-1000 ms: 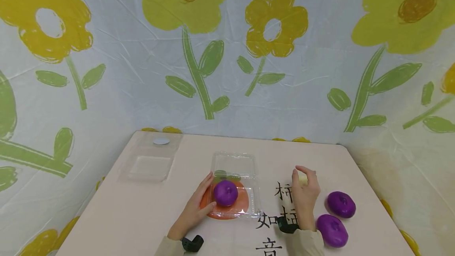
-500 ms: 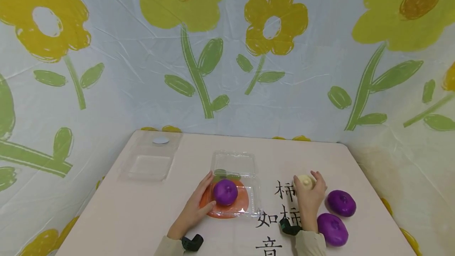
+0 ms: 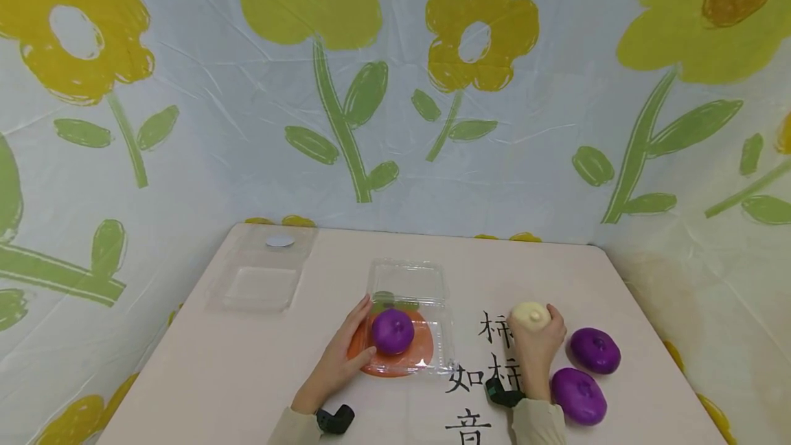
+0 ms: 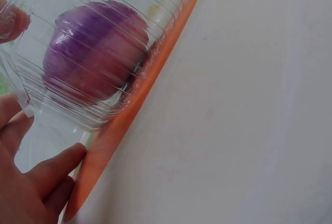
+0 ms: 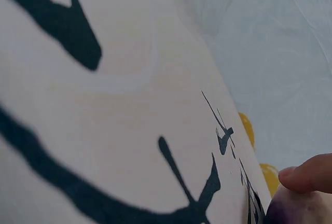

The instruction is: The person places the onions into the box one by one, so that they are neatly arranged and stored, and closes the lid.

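In the head view my left hand (image 3: 336,352) rests at the left side of an open clear plastic box (image 3: 440,356), fingers straight along its wall and thumb at the near left corner. A purple onion-like ball (image 3: 393,332) sits in the box's left part; through the ribbed plastic the left wrist view shows it as a purple onion (image 4: 96,50). At the right, my right hand (image 3: 537,345) grips a cream, onion-like ball (image 3: 530,316) with a small nub. In the right wrist view one finger (image 5: 311,175) lies on that pale ball (image 5: 298,208), which looks purple at its edge.
Two purple onion-like balls (image 3: 595,351) lie right of my right hand. Another open clear box (image 3: 259,290) stands at the back left, a white oval (image 3: 280,241) on its lid. The pale table (image 3: 346,253) carries an orange fruit print and black characters (image 3: 467,426).
My right hand has shifted slightly right, and its fingers have moved from above the cream ball to around it, leaving more of it showing. My left hand stays at the box.
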### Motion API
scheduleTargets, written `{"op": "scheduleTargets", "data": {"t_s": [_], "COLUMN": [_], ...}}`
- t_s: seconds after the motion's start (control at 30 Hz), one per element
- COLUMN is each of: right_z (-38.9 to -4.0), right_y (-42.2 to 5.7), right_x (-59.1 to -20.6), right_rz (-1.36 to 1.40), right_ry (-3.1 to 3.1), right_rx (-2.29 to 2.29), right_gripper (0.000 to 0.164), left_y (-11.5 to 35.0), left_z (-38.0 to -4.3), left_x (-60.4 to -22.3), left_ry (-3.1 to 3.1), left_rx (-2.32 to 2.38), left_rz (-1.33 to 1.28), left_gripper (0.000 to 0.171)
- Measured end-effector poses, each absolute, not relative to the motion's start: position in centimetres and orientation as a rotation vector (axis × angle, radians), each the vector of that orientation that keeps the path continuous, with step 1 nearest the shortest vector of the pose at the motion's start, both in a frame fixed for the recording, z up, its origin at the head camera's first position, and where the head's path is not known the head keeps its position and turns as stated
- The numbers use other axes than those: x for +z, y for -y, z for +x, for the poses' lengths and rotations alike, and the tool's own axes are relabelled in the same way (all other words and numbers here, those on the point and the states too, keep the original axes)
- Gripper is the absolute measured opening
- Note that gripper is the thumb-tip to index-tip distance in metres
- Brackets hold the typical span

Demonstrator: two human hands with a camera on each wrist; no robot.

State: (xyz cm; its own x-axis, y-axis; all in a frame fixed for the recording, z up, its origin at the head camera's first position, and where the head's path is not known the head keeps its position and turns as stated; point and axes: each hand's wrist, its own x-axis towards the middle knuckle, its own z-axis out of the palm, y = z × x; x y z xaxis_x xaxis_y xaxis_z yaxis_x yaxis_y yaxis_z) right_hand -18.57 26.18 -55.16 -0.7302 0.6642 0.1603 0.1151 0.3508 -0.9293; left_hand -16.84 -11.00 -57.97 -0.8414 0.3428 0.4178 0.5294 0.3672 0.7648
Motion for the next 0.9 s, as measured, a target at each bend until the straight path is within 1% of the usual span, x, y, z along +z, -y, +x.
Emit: {"op": "scheduleTargets", "data": {"t_s": [0.23,0.6,0.7,0.9], "right_z": [-18.4,-18.6,-18.5,-18.4], "right_y": [-26.0,-26.1,-26.1,-26.1], "right_x": [-55.7,-56.5,-56.7,-56.7], "right_rz": [-0.643,-0.644,-0.636,-0.643], "right_ry": [2.072,2.033,2.033,2.025], "right_rx": [1.351,1.375,1.374,1.379], "right_gripper": [0.088,0.087,0.087,0.087], "left_y": [11.0,11.0,10.8,10.9], "left_z": [-16.9,-16.9,-16.5,-16.6], "left_x": [-58.1,-58.1,-57.3,-57.4], "left_ry": [2.423,2.417,2.404,2.422], "left_rx": [-1.47,-1.459,-1.484,-1.51], "left_rz": [-0.784,-0.775,-0.761,-0.769], "left_gripper": [0.073,0.074,0.074,0.074]}}
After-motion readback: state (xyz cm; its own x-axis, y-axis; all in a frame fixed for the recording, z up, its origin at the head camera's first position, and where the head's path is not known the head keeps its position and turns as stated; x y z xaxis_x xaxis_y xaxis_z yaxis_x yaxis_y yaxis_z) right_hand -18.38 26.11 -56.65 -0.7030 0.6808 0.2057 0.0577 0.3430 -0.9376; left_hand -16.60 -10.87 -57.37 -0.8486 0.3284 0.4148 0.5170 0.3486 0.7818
